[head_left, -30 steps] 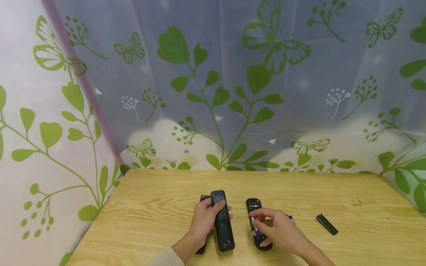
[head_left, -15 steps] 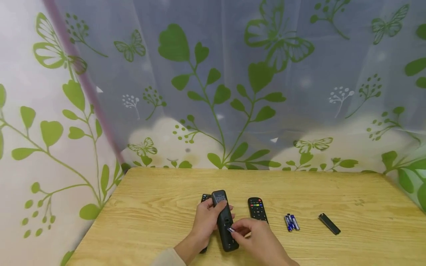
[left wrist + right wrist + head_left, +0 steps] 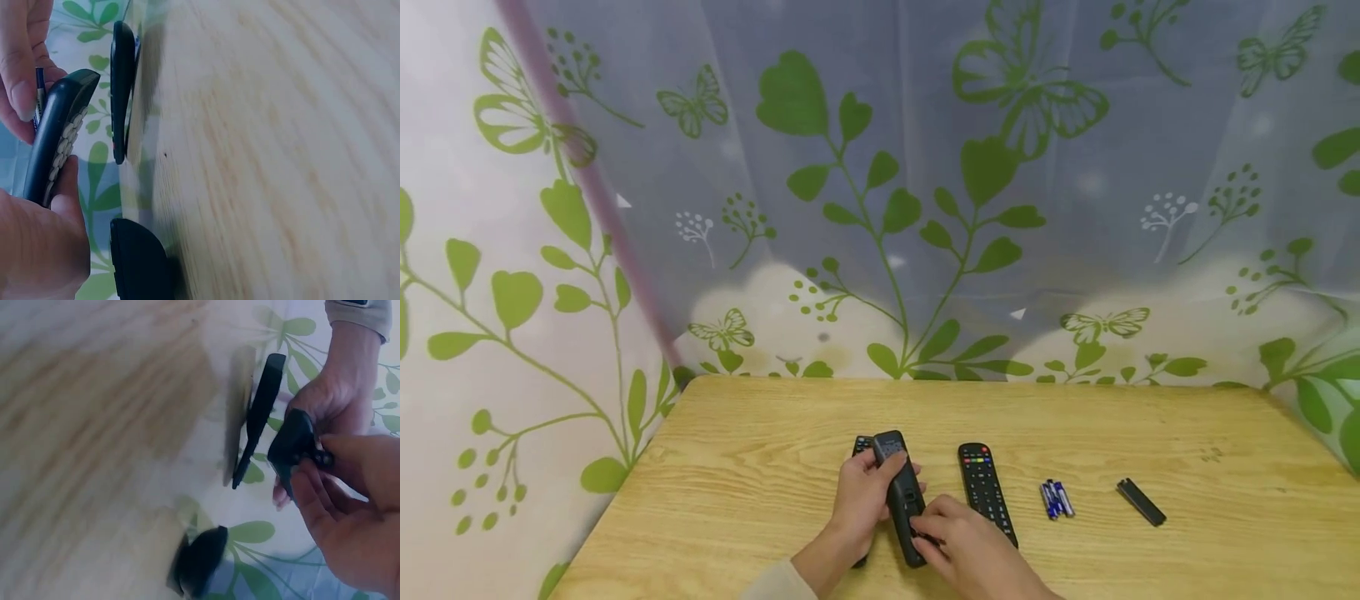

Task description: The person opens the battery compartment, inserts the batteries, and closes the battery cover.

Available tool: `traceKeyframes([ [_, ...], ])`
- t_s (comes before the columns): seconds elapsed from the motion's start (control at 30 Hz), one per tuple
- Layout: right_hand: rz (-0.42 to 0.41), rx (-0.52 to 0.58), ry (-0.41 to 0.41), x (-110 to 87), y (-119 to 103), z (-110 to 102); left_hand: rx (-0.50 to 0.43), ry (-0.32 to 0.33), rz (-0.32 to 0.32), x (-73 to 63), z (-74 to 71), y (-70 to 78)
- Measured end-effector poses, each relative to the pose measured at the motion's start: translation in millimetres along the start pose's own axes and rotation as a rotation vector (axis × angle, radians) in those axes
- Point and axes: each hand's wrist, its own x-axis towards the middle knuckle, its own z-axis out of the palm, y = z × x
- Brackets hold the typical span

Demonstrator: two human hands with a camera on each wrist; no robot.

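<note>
In the head view my left hand (image 3: 857, 504) grips a black remote control (image 3: 892, 487), its back turned up and its battery compartment uncovered. My right hand (image 3: 970, 546) is at the lower end of that compartment. The left wrist view shows a dark blue and silver battery (image 3: 40, 87) between the right thumb and fingers, standing up against the remote's back. From the head, the fingers mostly hide this battery. A second remote (image 3: 864, 443) lies on the table, partly covered by the left hand. A third remote (image 3: 983, 483) lies buttons up beyond the right hand.
Several blue and silver batteries (image 3: 1057, 500) lie together on the wooden table (image 3: 760, 425), right of the third remote. Farther right lies a black battery cover (image 3: 1141, 502). A leaf-patterned curtain (image 3: 925, 208) hangs behind the table.
My right hand has moved left from above the third remote to the held remote's compartment, carrying the battery, which now sits lower against it. The left hand stays almost still.
</note>
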Motion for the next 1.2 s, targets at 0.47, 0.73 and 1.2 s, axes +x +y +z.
traceKeyframes([
  [0.47, -0.192, -0.034, -0.123, -11.9, 10.9, -14.2, -0.052, -0.017, -0.032, -3.8, -0.6, -0.5],
  [0.73, -0.315, -0.006, 0.072, -11.1, 17.8, -8.1, -0.055, -0.049, -0.015, -3.7, 1.6, 1.0],
  [1.2, 0.064, 0.391, 0.115, -14.0, 18.8, -1.8, -0.086, -0.051, -0.025, -5.9, 3.1, 4.3],
])
